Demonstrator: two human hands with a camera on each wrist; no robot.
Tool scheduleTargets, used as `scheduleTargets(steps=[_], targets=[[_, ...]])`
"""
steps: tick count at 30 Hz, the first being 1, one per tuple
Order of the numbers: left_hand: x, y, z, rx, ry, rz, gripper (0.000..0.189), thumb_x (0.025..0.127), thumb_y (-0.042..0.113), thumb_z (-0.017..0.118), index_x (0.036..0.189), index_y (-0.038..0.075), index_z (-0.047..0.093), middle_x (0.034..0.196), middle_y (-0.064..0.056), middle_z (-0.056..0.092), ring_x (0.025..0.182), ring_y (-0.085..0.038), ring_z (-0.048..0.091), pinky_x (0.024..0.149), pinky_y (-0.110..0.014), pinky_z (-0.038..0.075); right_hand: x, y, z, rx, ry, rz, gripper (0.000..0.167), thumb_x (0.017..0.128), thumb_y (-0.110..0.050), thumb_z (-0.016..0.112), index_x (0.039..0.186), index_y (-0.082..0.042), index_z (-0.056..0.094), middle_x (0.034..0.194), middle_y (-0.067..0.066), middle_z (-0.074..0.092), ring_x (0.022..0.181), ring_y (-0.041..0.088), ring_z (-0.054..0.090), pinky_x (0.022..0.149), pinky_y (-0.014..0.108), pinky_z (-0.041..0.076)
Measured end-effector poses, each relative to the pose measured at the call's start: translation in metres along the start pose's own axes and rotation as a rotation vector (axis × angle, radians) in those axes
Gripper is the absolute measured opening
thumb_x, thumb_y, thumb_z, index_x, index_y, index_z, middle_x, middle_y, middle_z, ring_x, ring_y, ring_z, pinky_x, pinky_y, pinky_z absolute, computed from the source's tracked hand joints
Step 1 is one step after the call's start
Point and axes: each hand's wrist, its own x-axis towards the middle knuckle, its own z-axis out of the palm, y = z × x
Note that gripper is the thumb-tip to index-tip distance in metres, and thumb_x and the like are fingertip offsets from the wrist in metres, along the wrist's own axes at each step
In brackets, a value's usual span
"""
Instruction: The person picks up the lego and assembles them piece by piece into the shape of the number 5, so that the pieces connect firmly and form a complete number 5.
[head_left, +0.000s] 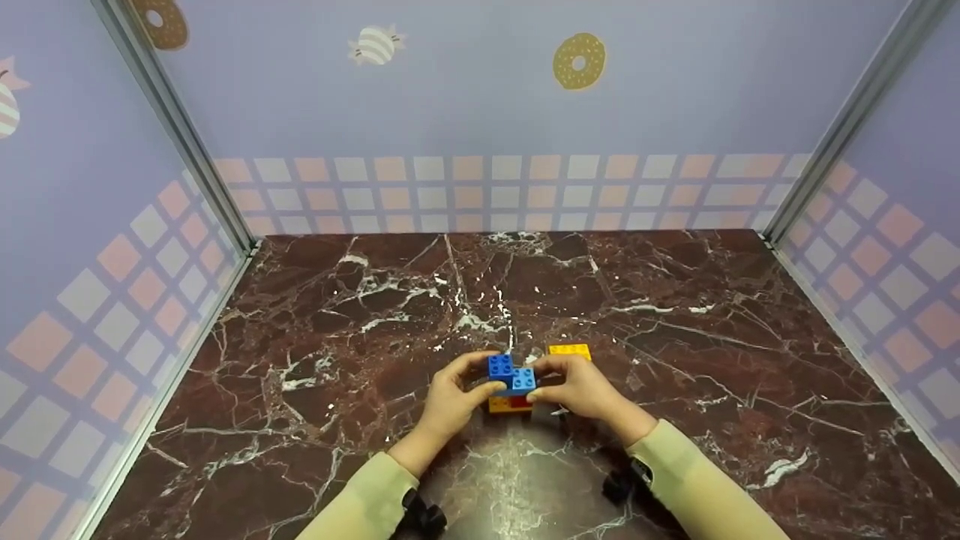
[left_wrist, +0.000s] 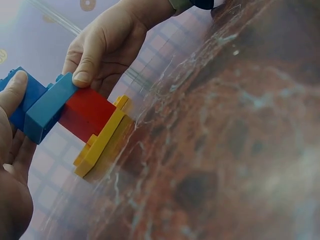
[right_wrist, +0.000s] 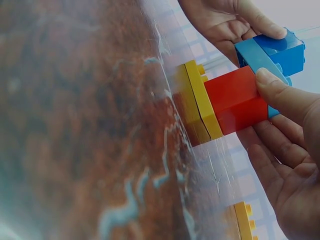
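Observation:
A stack of toy building bricks stands on the marble-patterned table between both hands. At its bottom lies a yellow brick (left_wrist: pixel 100 145), low and wide. A red brick (right_wrist: pixel 237 100) sits on the yellow one, with yellow studs showing at both sides. Across the top lies a light blue brick (head_left: pixel 524 380), and a dark blue brick (head_left: pixel 500 365) rises from its left end. My left hand (head_left: pixel 450 397) pinches the dark blue brick between thumb and fingers. From the other side my right hand (head_left: pixel 581 386) grips the light blue brick, its thumb on the near face.
Behind the right hand a second yellow brick (head_left: pixel 570 350) lies on the table (head_left: pixel 337 337). Patterned panels (head_left: pixel 480 97) enclose the table at the back and both sides. Dark wrist cameras hang under both sleeves (head_left: pixel 690 465).

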Motion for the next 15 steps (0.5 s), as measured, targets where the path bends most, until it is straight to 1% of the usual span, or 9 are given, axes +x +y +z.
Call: scheduleTargets(steps=[4,8,10,15], targets=[[-0.0001,-0.0022,-0.0010,-0.037,-0.009,-0.016,0.047,0.084,0.004,0.082,0.127,-0.005,0.066,0.123,-0.027,0.070,0.106,-0.005,0.069,0.096,-0.024,0.059,0.0000,-0.0017,-0.0003,-0.009,-0.003,0.018,0.037,0.084,-0.011,0.085,0.114,0.006,0.072,0.110,0.023,0.075,0.103,0.034,0.074,0.088,0.031,0.063],[-0.0004,-0.0031,-0.0016,-0.049,-0.012,-0.015,0.049,0.083,0.004,0.082,0.128,-0.006,0.065,0.125,-0.028,0.069,0.107,-0.006,0.070,0.097,-0.025,0.059,0.0002,-0.0009,-0.0005,-0.012,0.001,0.015,0.036,0.084,-0.010,0.084,0.114,0.007,0.072,0.110,0.024,0.075,0.103,0.036,0.073,0.090,0.037,0.063],[-0.0010,-0.0031,-0.0018,-0.058,-0.014,-0.013,0.050,0.083,0.003,0.082,0.129,-0.007,0.065,0.126,-0.030,0.069,0.107,-0.006,0.070,0.097,-0.026,0.059,0.0003,-0.0005,-0.0005,-0.008,-0.002,0.015,0.036,0.084,-0.009,0.084,0.114,0.007,0.072,0.110,0.024,0.075,0.103,0.035,0.073,0.090,0.036,0.063],[-0.0029,-0.0035,-0.0020,-0.068,-0.016,0.004,0.050,0.083,-0.001,0.081,0.130,-0.009,0.063,0.127,-0.031,0.068,0.109,-0.005,0.070,0.098,-0.027,0.059,-0.0001,0.0003,-0.0001,-0.014,-0.005,0.010,0.036,0.084,-0.010,0.084,0.114,0.006,0.072,0.110,0.023,0.075,0.102,0.031,0.074,0.087,0.027,0.062]])
